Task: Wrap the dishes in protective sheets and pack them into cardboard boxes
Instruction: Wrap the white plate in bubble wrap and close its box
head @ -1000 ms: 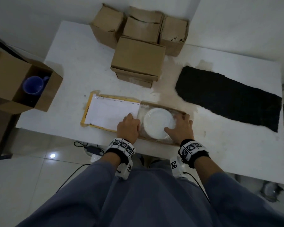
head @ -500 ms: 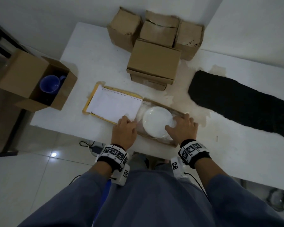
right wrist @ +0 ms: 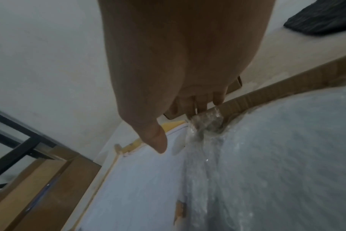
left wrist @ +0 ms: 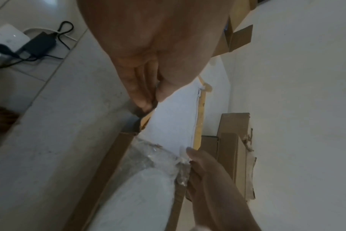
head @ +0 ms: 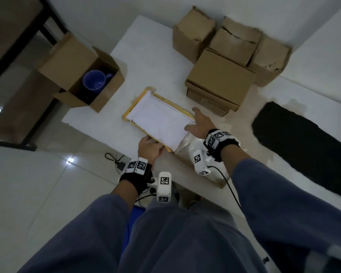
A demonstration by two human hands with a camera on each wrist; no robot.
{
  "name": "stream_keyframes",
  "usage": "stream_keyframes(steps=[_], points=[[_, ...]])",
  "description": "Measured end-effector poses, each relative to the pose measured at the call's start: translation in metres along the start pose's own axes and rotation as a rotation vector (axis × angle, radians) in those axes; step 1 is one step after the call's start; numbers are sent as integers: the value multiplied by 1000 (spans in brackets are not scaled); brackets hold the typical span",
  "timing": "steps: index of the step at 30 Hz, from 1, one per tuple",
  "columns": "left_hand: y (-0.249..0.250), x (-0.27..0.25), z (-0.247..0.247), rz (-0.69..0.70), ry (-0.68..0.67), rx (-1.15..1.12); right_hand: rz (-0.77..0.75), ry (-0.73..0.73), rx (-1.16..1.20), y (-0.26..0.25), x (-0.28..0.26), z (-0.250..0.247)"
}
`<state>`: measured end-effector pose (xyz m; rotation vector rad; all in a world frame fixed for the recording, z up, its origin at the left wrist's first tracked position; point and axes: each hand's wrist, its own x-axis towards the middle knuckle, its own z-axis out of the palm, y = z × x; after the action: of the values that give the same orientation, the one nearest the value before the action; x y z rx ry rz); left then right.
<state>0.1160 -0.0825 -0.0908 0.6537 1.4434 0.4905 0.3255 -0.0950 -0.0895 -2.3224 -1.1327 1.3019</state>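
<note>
Right hand [head: 200,125] shifted from plate [right wrist: 286,156] to lid [head: 159,121], gripping it; left hand [head: 149,147] pinches lid corner; four shut boxes [head: 220,79]; one mug [head: 94,79].

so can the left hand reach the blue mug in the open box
Probably yes: the blue mug sits uncovered in the open box, nothing between. But the left hand pinches the white flap at its corner and must let go first.

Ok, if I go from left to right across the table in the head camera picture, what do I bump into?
Open cardboard box with the blue mug inside → white-lined box lid → closed cardboard box → black sheet.
</note>
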Motion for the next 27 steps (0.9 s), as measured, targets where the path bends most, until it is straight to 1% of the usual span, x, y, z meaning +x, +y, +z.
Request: stream_keyframes(steps=[2,5,8,11,12,14,17,18,20,21,22,24,27], points=[[-3,-4,2,6,21,-2,-13,-35,2,2,7,0],[-11,-9,5,-26,43,-7,-82,-30,20,6,11,-6],[-14,-21,12,77,74,70,-142,-22,49,10,6,-15],[-17,-35,21,121,88,54,-209,-79,104,14,-6,-28],[-19,-38,26,129,100,49,-236,-99,147,14,-11,-33],[-21,-46,35,147,120,17,-244,-131,244,13,-20,-43],[-26,-60,48,168,99,-112,-270,-190,357,17,-32,-54],[-28,-62,50,163,104,-145,-268,-185,399,16,-37,-57],[-33,-72,58,127,108,-200,-205,-159,562,20,-58,-72],[-33,-73,59,102,100,-209,-201,-161,646,20,-62,-76],[-35,-73,62,91,90,-203,-199,-193,713,26,-66,-82],[-43,-79,69,81,78,-167,-205,-215,834,42,-79,-94],[-55,-86,81,76,115,-112,-138,-225,1004,75,-91,-104]])
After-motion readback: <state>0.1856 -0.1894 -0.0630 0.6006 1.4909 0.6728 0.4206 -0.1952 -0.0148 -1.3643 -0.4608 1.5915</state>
